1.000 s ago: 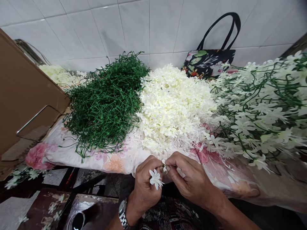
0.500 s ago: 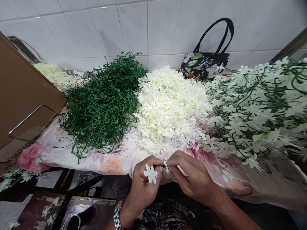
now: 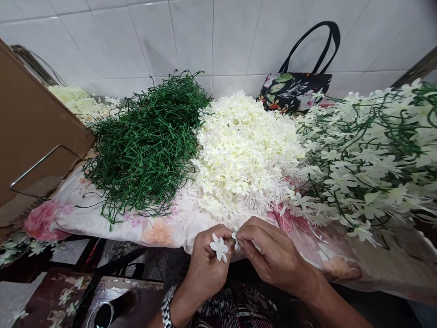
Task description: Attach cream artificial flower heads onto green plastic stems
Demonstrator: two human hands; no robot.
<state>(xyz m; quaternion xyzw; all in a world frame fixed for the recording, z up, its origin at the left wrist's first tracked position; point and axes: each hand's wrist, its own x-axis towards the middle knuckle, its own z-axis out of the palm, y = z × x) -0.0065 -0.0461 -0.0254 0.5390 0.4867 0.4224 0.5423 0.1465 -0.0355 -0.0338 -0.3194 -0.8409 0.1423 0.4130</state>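
Observation:
My left hand [image 3: 210,262] is closed, with a white artificial flower [image 3: 219,248] showing at the base of its thumb; the stem it grips is mostly hidden inside the fist. My right hand [image 3: 271,255] pinches a small white blossom [image 3: 235,238] between thumb and fingertips, right against the left fingertips. Both hands meet at the front edge of the cloth. Just beyond them lies a heap of loose white blossoms [image 3: 242,150]. To its left is a pile of green plastic stems [image 3: 146,146]. Assembled white flower sprays [image 3: 362,168] are heaped at the right.
A floral cloth [image 3: 129,230] covers the work surface. A cardboard box [image 3: 30,132] with a wire handle [image 3: 36,168] stands at the left. Against the tiled wall [image 3: 191,41] leans a black floral bag [image 3: 295,91]. Below left is a brown stool [image 3: 126,300] with a metal ring-like object [image 3: 100,314].
The right-hand blossom now sits closer against my left fingertips, at the end of the stem there. The flower at my left thumb has turned slightly. The whole view has shifted a little.

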